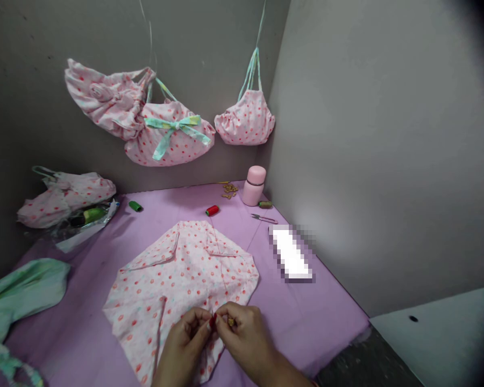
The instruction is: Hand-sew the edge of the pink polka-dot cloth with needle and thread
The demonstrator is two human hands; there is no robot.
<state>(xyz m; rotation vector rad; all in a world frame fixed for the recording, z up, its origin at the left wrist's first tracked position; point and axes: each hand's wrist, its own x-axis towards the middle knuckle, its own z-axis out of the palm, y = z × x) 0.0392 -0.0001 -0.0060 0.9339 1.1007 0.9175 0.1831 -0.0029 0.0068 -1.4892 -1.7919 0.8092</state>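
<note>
A pink cloth with red dots (173,279) lies spread on the purple table cover (290,317). Both my hands meet at its near edge. My left hand (185,338) pinches the fabric edge, fingers closed. My right hand (246,333), with a ring on one finger, is also pinched closed right against it; what it holds between the fingertips is too small to make out. A thin red thread (221,263) runs over the cloth from the hands toward the far side.
A red thread spool (212,210), a green spool (136,206), small snips (263,218), a pink bottle (254,185) and loose beads (229,190) sit at the back. Pink dotted bags (169,131) hang on the wall. Mint fabric (20,293) lies left. A blurred white object (291,252) lies right.
</note>
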